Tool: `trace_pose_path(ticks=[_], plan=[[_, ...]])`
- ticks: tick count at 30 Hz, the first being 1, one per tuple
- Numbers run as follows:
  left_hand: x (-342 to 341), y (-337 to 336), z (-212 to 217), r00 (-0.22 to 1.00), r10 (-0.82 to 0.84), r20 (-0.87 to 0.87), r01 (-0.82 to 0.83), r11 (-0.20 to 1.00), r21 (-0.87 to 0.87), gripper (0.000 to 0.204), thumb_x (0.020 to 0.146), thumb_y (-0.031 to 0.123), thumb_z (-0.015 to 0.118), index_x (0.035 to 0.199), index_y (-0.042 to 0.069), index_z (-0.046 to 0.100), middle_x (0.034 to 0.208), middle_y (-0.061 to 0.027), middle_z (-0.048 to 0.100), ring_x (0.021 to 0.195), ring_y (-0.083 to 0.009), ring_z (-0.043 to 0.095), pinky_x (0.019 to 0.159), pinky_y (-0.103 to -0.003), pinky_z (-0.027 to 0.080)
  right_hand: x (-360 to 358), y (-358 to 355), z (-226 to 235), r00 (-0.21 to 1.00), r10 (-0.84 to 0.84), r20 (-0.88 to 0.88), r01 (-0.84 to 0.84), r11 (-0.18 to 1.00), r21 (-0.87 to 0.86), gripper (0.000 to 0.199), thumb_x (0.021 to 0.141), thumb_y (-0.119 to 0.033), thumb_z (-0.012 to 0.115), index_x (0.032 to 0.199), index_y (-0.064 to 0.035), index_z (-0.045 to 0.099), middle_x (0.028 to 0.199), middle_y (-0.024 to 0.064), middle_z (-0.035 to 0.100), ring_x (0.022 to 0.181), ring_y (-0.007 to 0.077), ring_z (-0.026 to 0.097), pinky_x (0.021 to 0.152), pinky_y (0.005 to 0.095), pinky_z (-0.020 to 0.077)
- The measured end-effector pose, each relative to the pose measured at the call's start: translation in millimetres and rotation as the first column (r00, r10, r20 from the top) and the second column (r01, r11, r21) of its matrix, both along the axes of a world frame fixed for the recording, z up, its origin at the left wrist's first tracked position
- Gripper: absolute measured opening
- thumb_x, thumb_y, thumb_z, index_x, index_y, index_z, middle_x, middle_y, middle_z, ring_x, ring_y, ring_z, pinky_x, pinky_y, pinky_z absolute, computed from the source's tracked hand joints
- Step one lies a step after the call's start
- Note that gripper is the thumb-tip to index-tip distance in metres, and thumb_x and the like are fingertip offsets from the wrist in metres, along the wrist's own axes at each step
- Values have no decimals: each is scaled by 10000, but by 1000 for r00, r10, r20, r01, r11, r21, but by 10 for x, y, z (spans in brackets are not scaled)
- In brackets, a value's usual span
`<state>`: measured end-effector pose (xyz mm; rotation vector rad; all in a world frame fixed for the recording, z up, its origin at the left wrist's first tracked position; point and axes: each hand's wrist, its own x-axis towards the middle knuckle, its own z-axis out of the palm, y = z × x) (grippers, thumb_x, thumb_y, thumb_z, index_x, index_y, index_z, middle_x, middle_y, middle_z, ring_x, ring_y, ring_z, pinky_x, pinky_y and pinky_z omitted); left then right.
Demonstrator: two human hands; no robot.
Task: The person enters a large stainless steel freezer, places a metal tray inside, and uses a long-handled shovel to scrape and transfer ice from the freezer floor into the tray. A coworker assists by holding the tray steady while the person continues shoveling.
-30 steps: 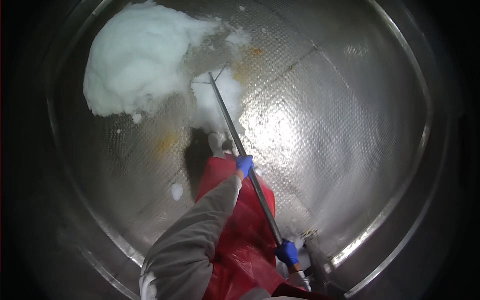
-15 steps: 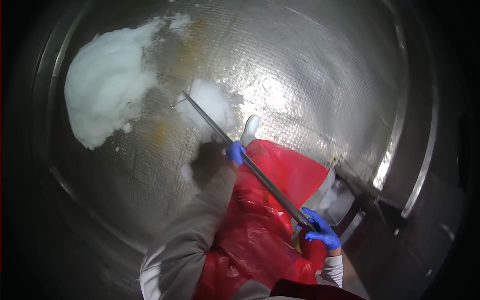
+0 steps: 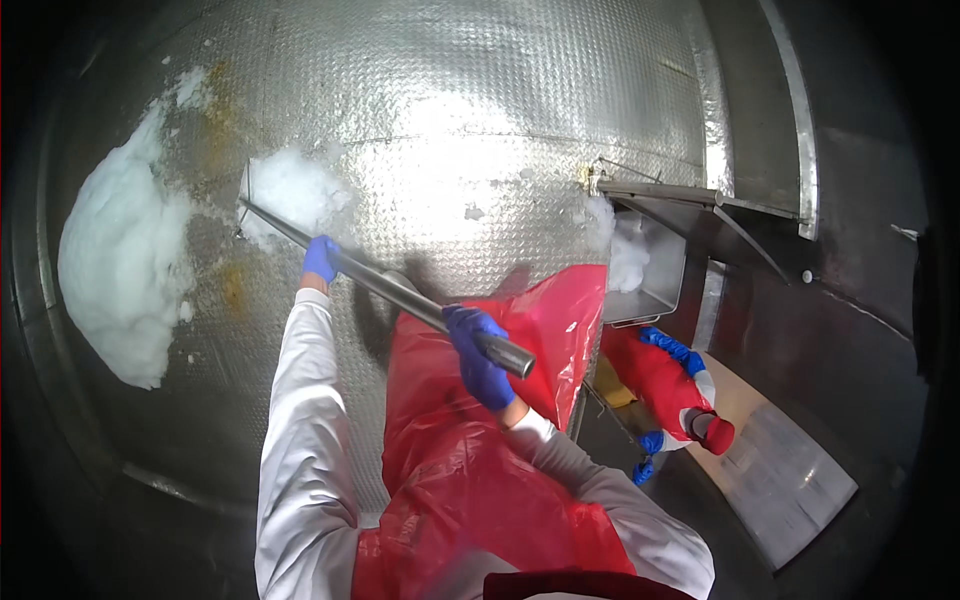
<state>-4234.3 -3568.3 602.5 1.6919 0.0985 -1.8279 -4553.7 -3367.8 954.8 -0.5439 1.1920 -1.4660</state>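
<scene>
A long-handled scraper point(image 3: 390, 290) with a round metal pole slants across in front of me, its thin crosswise blade at the far left end. My left hand point(image 3: 320, 259), in a blue glove, is wrapped round the pole nearer the blade. Closed round the pole near its open, hollow end is my right hand point(image 3: 479, 360), also gloved in blue. The blade stands at the left side of a small pile of white crushed ice or snow point(image 3: 297, 188) on the textured metal floor point(image 3: 440, 90).
A larger white pile point(image 3: 125, 260) lies at the left. At the right, a grey metal bin point(image 3: 665, 290) holds white ice beneath a dark metal flap point(image 3: 690, 225). A co-worker in a red apron point(image 3: 660, 380) stands below it, beside a pale sloping panel point(image 3: 775, 470).
The view has turned right, bringing the co-worker and more of the bin in. My right hand, earlier with fingers partly spread at the pole's end, now wraps round it.
</scene>
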Motion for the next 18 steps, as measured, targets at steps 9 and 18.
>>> trace_pose_path(ticks=[9, 18], plan=[[-2064, 968, 292, 975, -219, -41, 219, 976, -2, 197, 940, 322, 594, 912, 127, 597, 773, -55, 624, 614, -164, 591, 436, -298, 451, -2286, 875, -232, 991, -77, -114, 64, 992, -109, 80, 907, 18, 602, 864, -47, 580, 1010, 115, 626, 1088, 281, 597, 1078, 476, 416], [-5405, 2225, 994, 968, -221, -118, 238, 960, 150, 354, 980, 432, 573, 773, 159, 482, 599, -4, 464, 407, -125, 411, 357, -228, 411, -5476, 1824, 1052, 970, -162, -181, 141, 982, -122, 140, 842, -128, 645, 784, -61, 536, 826, 85, 545, 890, 271, 555, 968, 476, 445]])
